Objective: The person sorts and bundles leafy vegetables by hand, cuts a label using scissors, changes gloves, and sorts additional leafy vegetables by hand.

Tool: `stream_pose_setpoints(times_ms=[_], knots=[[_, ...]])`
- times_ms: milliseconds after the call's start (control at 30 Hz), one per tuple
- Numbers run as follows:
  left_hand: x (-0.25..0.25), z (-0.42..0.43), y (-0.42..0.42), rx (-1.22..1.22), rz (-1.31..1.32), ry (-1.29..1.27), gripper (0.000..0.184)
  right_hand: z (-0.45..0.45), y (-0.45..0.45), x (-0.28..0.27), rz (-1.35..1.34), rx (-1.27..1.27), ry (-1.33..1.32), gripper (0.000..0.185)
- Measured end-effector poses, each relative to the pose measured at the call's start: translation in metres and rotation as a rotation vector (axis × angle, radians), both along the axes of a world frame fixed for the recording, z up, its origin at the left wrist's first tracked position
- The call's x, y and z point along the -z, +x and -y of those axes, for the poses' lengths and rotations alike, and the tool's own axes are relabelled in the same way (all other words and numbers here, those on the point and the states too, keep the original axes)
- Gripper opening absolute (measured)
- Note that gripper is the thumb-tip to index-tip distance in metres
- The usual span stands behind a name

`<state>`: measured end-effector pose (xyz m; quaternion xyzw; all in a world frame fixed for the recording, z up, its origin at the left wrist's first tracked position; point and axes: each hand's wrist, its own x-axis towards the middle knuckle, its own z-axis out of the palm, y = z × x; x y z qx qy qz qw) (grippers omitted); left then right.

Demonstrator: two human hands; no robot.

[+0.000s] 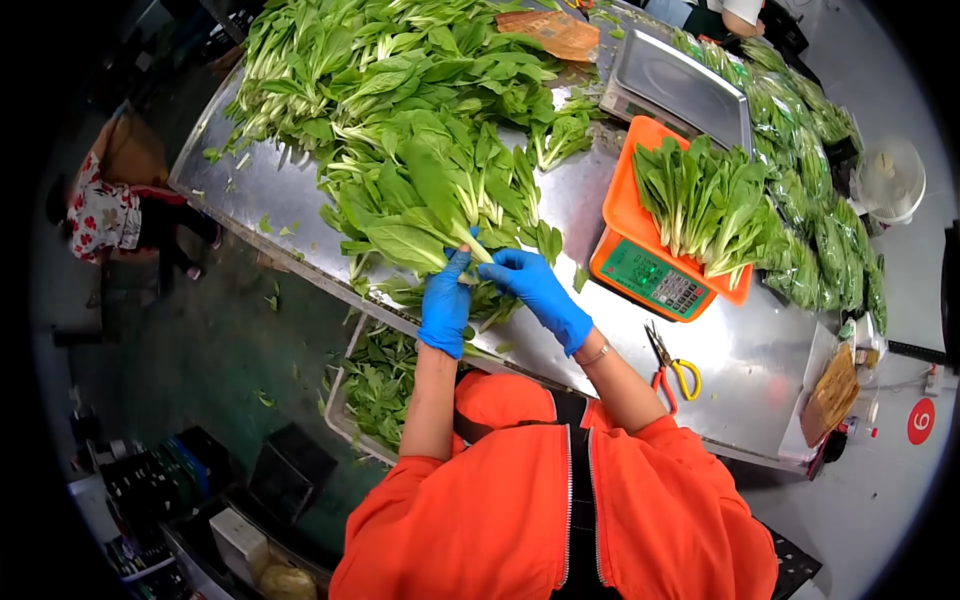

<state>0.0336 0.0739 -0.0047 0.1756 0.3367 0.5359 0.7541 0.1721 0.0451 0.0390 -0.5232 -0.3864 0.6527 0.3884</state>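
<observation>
Both my hands wear blue gloves and meet at the table's near edge. My left hand [447, 302] is closed round the stem end of a leafy green [425, 212], whose leaves point up and left over the pile. The fingers of my right hand [537, 290] are pinched at the same stem end. Beyond them spreads a large heap of leafy greens [400, 75]. To the right, an orange scale [651, 277] with a lit display carries an orange tray [618, 205] of greens [700, 200]. Scissors [672, 365] with red and yellow handles lie below the scale.
Bagged greens [800, 170] line the table's right side, beside a metal-topped scale [680, 85]. A crate of greens [345, 400] stands below the near edge. A person [100, 215] is at the far left; another person's arm [742, 15] shows at the top.
</observation>
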Motion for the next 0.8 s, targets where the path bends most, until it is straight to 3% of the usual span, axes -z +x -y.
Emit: stream_pose_setpoints(times_ms=[67,100,167,200,233,333,400,433,467,533,600,633,700,733,800], knots=[[-0.009,0.002,-0.002,-0.020,-0.093,-0.016,0.039,0.003,-0.009,0.003,-0.091,0.045,-0.060,0.019],[0.003,0.000,-0.005,0.003,-0.084,0.083,0.043,0.005,-0.013,0.003,-0.243,0.113,-0.122,0.018],[0.007,0.004,-0.005,0.043,-0.104,0.043,0.046,0.010,-0.018,0.002,-0.459,0.190,-0.191,0.017],[0.008,0.004,-0.005,0.074,-0.128,0.011,0.048,0.011,-0.017,0.007,-0.458,0.194,-0.191,0.017],[0.002,0.004,-0.001,0.052,-0.042,-0.008,0.038,0.012,-0.014,0.013,-0.416,0.087,-0.192,0.018],[-0.020,0.004,-0.003,-0.027,0.107,0.061,0.042,0.024,0.003,0.011,-0.274,-0.102,-0.110,0.021],[-0.011,-0.006,-0.022,-0.068,0.162,0.077,0.044,0.035,0.019,-0.001,0.115,-0.364,-0.055,0.025],[-0.015,-0.008,-0.027,-0.103,0.166,0.027,0.043,0.042,0.023,0.014,0.356,-0.173,0.078,0.028],[-0.018,-0.007,-0.032,-0.135,0.166,-0.028,0.043,0.043,0.026,0.022,0.358,-0.170,0.075,0.028],[0.005,-0.011,-0.035,-0.116,0.235,-0.032,0.041,0.038,0.032,0.032,1.126,0.240,0.263,0.029],[0.021,-0.007,-0.032,0.143,0.620,0.170,0.040,0.036,0.037,0.055,1.192,0.245,0.325,0.029],[0.011,-0.001,-0.026,0.067,0.512,-0.022,0.041,0.034,0.040,0.066,1.084,0.294,0.223,0.028],[-0.008,0.003,-0.017,0.038,0.403,-0.058,0.039,0.025,0.057,0.094,0.731,0.355,0.104,0.022],[-0.011,0.007,-0.016,0.011,0.288,-0.105,0.036,0.026,0.059,0.090,0.733,0.353,0.100,0.022],[-0.010,0.007,-0.011,0.019,0.344,-0.123,0.035,0.029,0.061,0.062,-0.013,0.434,-0.055,0.017]])
